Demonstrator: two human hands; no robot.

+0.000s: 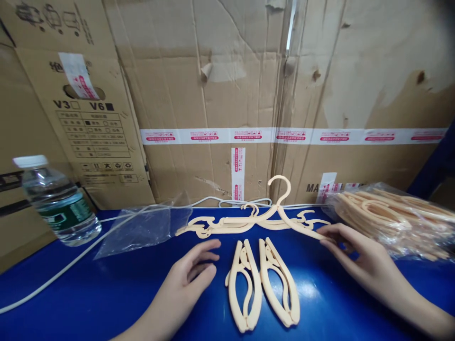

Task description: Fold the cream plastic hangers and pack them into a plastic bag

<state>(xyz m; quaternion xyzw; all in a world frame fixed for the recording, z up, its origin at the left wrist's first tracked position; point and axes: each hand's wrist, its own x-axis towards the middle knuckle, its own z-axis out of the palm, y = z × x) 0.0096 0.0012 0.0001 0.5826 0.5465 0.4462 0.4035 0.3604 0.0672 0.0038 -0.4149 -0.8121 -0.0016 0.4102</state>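
My right hand (359,251) pinches the right arm tip of an unfolded cream plastic folding hanger (284,215), whose hook points up. Behind and below that hanger lie other unfolded hangers (227,230), overlapping on the table. My left hand (194,272) hovers or rests left of centre with fingers apart and nothing in it. Between my hands, two folded hangers lie side by side: the left folded hanger (232,289) and the right folded hanger (294,293). Their arms are closed together into narrow leaf shapes.
A clear plastic bag full of folded hangers (384,218) lies at right. An empty clear bag (138,229) and a water bottle (62,203) are at left. A white cable (67,267) crosses the blue table (117,293). Cardboard boxes (213,104) stand behind.
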